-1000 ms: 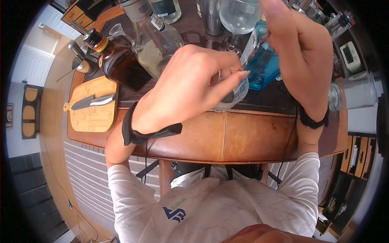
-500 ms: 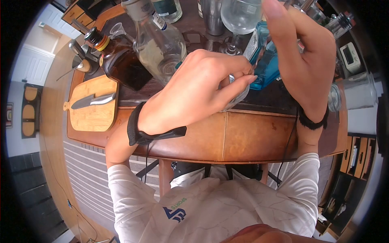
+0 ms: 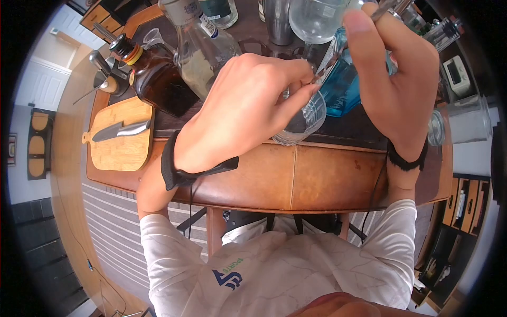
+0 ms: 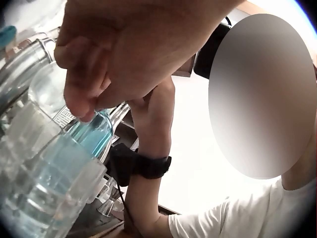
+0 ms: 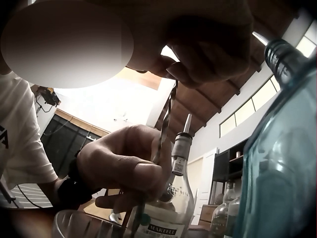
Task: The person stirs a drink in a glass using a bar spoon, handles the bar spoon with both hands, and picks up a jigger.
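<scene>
A bar spoon with a twisted metal stem point(image 5: 167, 119) slants between my hands. My left hand point(image 3: 248, 108) pinches its lower stem between thumb and fingers, just over a cut-glass mixing glass point(image 3: 312, 122). Higher up and to the right, my right hand point(image 3: 404, 87) grips the upper stem, thumb raised. In the right wrist view, the stem runs down past the left fingers toward the rim of the glass; its lower end is hidden. Behind the right hand stands a blue bottle point(image 3: 337, 98). The left hand overlaps a clear bottle point(image 3: 203, 58) in the head view.
On the left lies a wooden board point(image 3: 124, 153) with a knife point(image 3: 121, 131) on it. A dark brown bottle point(image 3: 163, 84) stands beside the board. At the back are a metal shaker point(image 3: 277, 24) and a stemmed glass point(image 3: 314, 21). A clear glass vessel point(image 3: 465, 119) sits far right.
My left hand shifted right, then came back left and slightly up with the stem, so more of the mixing glass shows. The right hand moved slightly right, and the stem's upper part now shows above it.
</scene>
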